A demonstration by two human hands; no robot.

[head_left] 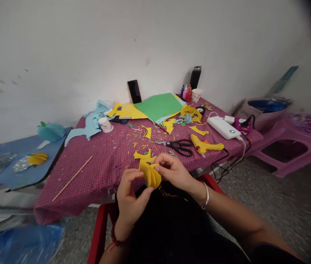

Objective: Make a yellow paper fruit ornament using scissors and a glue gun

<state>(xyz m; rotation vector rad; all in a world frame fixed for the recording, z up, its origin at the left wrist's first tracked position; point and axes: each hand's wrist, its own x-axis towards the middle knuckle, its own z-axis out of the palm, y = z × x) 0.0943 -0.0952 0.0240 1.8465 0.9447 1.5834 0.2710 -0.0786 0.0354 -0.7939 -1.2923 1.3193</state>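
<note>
Both my hands hold a folded yellow paper piece (150, 174) just above the near edge of the low table (100, 167). My left hand (129, 198) pinches it from below and the left, fingers curled. My right hand (173, 170), a silver bangle on its wrist, grips it from the right with closed fingers. The paper shows several fanned layers. Another yellow scrap (143, 155) lies on the cloth just behind it.
Black scissors (178, 145), a yellow glue gun (204, 145), a white power bank (223, 127) with cables, a wooden stick (73, 178), a paper cup (106, 124), green and yellow sheets (158, 105), glue bottles (186, 92), a flask (195, 77) and a phone (134, 91) crowd the table. A purple stool (287, 146) stands right.
</note>
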